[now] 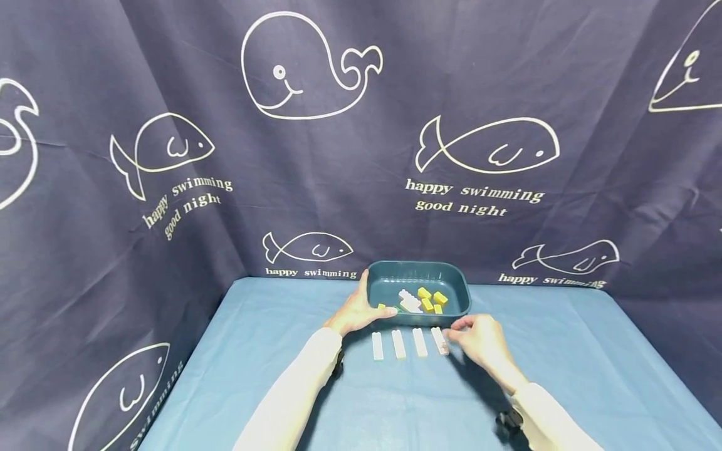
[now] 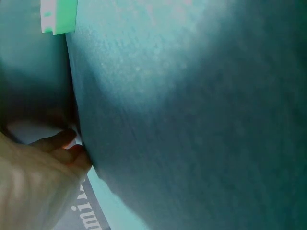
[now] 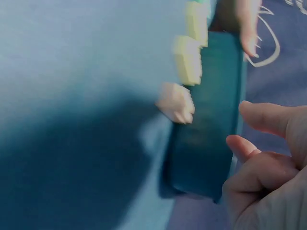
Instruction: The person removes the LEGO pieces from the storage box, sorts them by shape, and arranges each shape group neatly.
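My left hand (image 1: 359, 310) grips the left end of a dark teal bin (image 1: 423, 319), thumb over its front rim. Yellow toy building bricks (image 1: 440, 299), white-pink bricks (image 1: 410, 301) and a bit of green lie inside. In front of the bin stand several narrow pale bricks in a row. Beside the rightmost brick (image 1: 439, 341) is my right hand (image 1: 482, 341). In the right wrist view, that hand's thumb and forefinger are apart with nothing between them; its other fingers are bent. A green and white brick (image 2: 64, 17) shows in the left wrist view.
A light blue cloth (image 1: 395, 401) covers the table. Behind the bin hangs a dark blue curtain (image 1: 389, 207) printed with white fish and whales; it also closes off both sides. The bin's back is close to the curtain.
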